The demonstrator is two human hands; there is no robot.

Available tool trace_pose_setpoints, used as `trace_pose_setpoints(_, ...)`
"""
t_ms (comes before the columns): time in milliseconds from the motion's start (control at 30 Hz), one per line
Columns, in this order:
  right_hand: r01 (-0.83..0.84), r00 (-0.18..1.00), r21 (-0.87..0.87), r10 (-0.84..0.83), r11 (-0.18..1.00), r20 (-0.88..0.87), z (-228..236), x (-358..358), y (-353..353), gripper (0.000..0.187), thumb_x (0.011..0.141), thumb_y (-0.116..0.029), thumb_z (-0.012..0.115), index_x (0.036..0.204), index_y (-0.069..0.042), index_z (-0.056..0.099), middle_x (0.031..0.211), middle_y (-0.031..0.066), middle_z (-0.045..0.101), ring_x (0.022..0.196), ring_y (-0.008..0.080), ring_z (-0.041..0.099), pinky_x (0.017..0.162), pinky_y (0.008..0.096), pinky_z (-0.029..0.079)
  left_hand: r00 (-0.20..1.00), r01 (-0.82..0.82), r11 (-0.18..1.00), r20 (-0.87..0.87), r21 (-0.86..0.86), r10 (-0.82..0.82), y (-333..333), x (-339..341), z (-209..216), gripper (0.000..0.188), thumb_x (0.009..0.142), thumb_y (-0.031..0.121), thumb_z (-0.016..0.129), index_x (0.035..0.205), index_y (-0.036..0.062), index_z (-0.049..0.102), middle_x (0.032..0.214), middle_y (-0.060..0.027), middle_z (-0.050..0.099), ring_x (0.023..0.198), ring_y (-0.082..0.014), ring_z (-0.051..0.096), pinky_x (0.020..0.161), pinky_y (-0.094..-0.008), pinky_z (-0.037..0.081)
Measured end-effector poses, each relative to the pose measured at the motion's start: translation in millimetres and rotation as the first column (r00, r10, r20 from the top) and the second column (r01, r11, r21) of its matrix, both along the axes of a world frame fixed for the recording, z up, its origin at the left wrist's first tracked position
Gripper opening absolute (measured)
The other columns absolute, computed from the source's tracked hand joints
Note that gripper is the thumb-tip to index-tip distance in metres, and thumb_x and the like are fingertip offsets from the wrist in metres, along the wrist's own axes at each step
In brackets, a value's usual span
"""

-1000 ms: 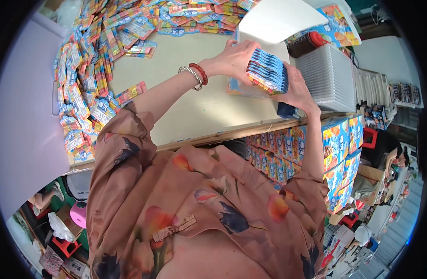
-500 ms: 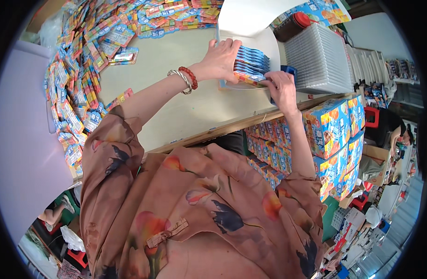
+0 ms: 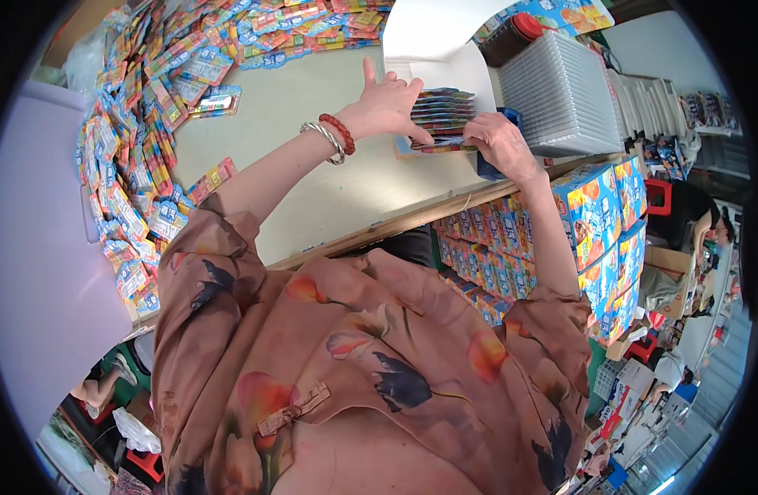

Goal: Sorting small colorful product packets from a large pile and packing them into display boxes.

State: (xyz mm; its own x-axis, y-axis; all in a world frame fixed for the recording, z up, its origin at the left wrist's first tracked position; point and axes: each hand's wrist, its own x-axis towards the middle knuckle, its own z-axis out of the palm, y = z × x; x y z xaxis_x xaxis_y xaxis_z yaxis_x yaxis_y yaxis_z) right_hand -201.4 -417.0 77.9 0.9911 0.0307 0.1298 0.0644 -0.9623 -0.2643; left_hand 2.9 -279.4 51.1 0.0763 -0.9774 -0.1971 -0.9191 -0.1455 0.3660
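Pale tabletop point(image 3: 313, 206) spreads before the person, and I count twelve o'clock as straight away from the body. From ten to twelve o'clock lies a wide, loose pile of colourful packets point(image 3: 135, 140). Slightly past twelve stands a white-walled box point(image 3: 468, 74) with its flap raised, and a row of packets point(image 3: 443, 109) sits inside it. At the row's nine o'clock side is the left hand point(image 3: 384, 107), its fingers spread wide, grasping nothing, the thumb close to the packets. At the row's four o'clock, the right hand point(image 3: 501, 144) has its fingers bent together by the near corner; whether they pinch something, I am not able to see. At one o'clock rises a stack of translucent trays point(image 3: 560, 95), near a red-lidded dark container point(image 3: 507, 43). At two o'clock, beyond the tabletop's edge, colourful cartons point(image 3: 589, 210) are piled.
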Motion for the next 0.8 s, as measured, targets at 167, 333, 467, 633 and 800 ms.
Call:
trace_pose_setpoints(167, 0.081, 0.997, 0.022, -0.081, 0.996, 0.003, 1.3, -2.8, 0.9, 0.01, 0.074, 0.002, 0.062, 0.081, -0.004, 0.057, 0.074, 0.0091, 0.057, 0.078, 0.0295, 0.058, 0.073, 0.0373, 0.046, 0.998, -0.011, 0.998, 0.065, -0.055, 0.014, -11.1, -16.7, -2.3, 0.104, 0.065, 0.085, 0.053, 0.12, -0.0037, 0.05, 0.112, -0.024, 0.061, 0.117, -0.0397, 0.051, 0.106, -0.0693, -0.004)
trace_pose_setpoints(333, 0.078, 0.995, -0.09, -0.072, 0.993, 0.073, 8.5, -1.2, 20.3, 0.013, 0.073, -0.004, 0.067, 0.084, -0.006, 0.06, 0.084, 0.0044, 0.057, 0.087, 0.0256, 0.058, 0.079, 0.0365, 0.045, 0.996, 0.045, 0.998, 0.083, -0.049, -0.041, -13.3, -20.5, -22.3, 0.087, 0.074, 0.069, 0.061, 0.122, -0.0034, 0.047, 0.113, -0.0217, 0.061, 0.114, -0.0368, 0.056, 0.109, -0.0645, 0.008)
trace_pose_setpoints(467, 0.074, 0.997, -0.076, -0.071, 0.994, 0.041, 1.4, -1.0, 25.3, 0.014, 0.075, -0.005, 0.066, 0.086, -0.007, 0.058, 0.085, 0.0063, 0.056, 0.087, 0.0251, 0.059, 0.077, 0.0368, 0.045, 0.998, 0.052, 0.997, 0.038, -0.063, -0.05, -13.2, -20.7, -14.4, 0.081, 0.073, 0.062, 0.067, 0.121, 0.0001, 0.047, 0.111, -0.0193, 0.061, 0.112, -0.0364, 0.057, 0.109, -0.0624, 0.014)
trace_pose_setpoints(633, 0.098, 0.995, -0.021, -0.097, 0.995, 0.032, -0.3, -2.2, 19.9, 0.012, 0.075, -0.005, 0.067, 0.085, -0.005, 0.061, 0.083, 0.0092, 0.06, 0.082, 0.0295, 0.06, 0.072, 0.0389, 0.048, 0.999, 0.052, 0.997, 0.008, -0.05, -0.052, -15.8, -15.8, -14.8, 0.077, 0.073, 0.06, 0.069, 0.121, 0.0033, 0.048, 0.113, -0.0172, 0.06, 0.112, -0.035, 0.057, 0.11, -0.0583, 0.017)
trace_pose_setpoints(800, 0.187, 0.981, 0.141, -0.192, 0.972, 0.024, 2.2, -7.2, 25.3, 0.009, 0.077, -0.004, 0.066, 0.084, -0.004, 0.06, 0.081, 0.0099, 0.059, 0.08, 0.0286, 0.061, 0.071, 0.0404, 0.048, 0.996, 0.072, 0.997, 0.056, -0.01, -0.072, -13.0, -17.8, -7.5, 0.077, 0.076, 0.059, 0.066, 0.125, 0.0037, 0.044, 0.114, -0.0171, 0.06, 0.111, -0.0347, 0.057, 0.11, -0.0573, 0.019)
